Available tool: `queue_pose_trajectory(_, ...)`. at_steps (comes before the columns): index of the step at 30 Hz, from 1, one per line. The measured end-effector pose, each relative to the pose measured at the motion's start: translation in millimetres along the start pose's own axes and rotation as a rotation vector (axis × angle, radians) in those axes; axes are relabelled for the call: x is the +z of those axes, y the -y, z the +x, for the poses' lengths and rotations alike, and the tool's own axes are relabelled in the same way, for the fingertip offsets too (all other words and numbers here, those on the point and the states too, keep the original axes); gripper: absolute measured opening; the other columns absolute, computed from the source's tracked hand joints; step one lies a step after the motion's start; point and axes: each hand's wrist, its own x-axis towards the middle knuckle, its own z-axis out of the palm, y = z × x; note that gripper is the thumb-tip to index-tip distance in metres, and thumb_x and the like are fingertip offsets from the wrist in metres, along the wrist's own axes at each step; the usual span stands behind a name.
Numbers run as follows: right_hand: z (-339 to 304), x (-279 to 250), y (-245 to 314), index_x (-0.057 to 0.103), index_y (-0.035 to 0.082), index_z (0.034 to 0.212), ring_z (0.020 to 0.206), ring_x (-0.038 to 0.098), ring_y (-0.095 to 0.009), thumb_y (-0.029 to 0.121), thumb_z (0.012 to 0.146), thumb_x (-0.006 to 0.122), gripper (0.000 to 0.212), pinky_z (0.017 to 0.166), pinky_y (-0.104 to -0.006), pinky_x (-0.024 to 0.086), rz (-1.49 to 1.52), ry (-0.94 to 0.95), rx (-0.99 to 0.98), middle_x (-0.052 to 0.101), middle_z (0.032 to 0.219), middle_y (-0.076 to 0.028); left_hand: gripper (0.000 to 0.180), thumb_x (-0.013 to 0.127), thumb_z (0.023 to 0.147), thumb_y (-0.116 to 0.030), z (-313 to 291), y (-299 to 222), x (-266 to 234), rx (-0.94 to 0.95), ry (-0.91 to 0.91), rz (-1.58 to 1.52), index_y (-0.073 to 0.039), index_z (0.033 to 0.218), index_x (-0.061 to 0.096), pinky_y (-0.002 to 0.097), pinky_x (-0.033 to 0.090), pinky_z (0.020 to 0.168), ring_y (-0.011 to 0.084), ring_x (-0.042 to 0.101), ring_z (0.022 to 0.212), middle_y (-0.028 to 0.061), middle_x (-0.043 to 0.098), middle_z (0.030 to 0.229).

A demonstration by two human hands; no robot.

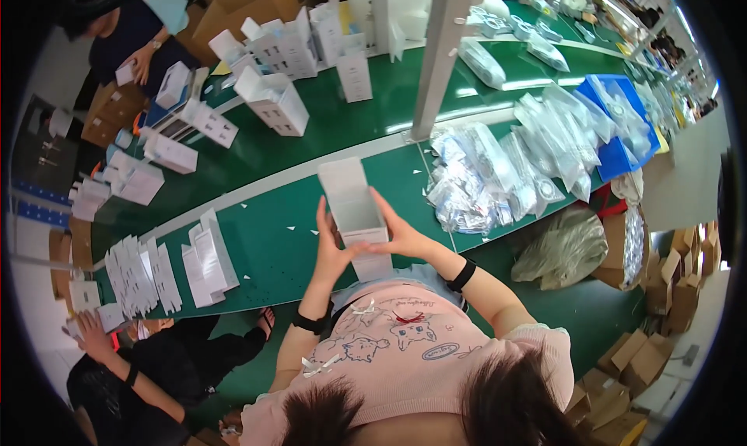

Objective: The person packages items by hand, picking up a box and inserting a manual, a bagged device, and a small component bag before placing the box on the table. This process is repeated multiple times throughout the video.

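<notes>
An open white carton (362, 219) is held between my two hands at the near edge of the green table, its long flap standing up on the far side. My left hand (333, 248) grips its left wall, thumb across the near face. On the opposite wall presses my right hand (395, 230), its thumb also reaching to the front. The inside of the carton looks bare and pale. To the left on the tabletop lie flat white cartons (208, 259) and a row of folded white cartons (140, 275).
Clear plastic bags of parts (475, 178) are heaped on the right, beside a blue bin (618, 123). A metal post (440, 65) rises behind the table. White boxes (272, 100) stand on the far green bench (327, 123). Co-workers sit at left; brown cartons (638, 360) fill the lower right.
</notes>
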Motion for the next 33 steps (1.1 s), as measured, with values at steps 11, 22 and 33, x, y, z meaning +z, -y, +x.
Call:
queue_pose_trajectory(11,26.7,-268.0,-26.9,0.045,0.003,0.114,0.094,0.049,-0.04,0.02,0.061,0.065,0.059,0.077,-0.0434,0.045,-1.585,-0.649,0.653,0.05,0.103,-0.023,0.086,0.078,0.054,-0.007,57.8,-8.0,-14.1,0.24,0.203,0.371,-0.013,0.123,0.027,0.0397,0.039,0.087,0.0311,0.041,0.108,0.0162,0.032,0.12)
queue_pose_trajectory(22,36.6,-275.0,-15.8,0.036,0.011,0.124,0.089,0.052,-0.04,0.019,0.058,0.064,0.072,0.078,-0.0436,0.044,-1.347,-0.699,0.59,0.047,0.105,-0.024,0.076,0.078,0.053,-0.009,78.2,12.5,13.1,0.305,0.089,0.415,-0.013,0.112,0.03,0.0419,0.038,0.088,0.0367,0.04,0.11,0.0195,0.032,0.122)
queue_pose_trajectory(33,30.7,-129.3,137.7,0.039,0.007,0.115,0.084,0.05,-0.014,0.002,0.064,0.053,0.053,0.071,-0.0249,0.042,-0.383,-0.902,-0.375,0.049,0.099,-0.007,0.073,0.076,0.055,-0.005,76.8,16.7,44.7,0.42,0.028,0.351,-0.015,0.105,0.024,0.0437,0.041,0.083,0.0392,0.041,0.108,0.0218,0.034,0.123)
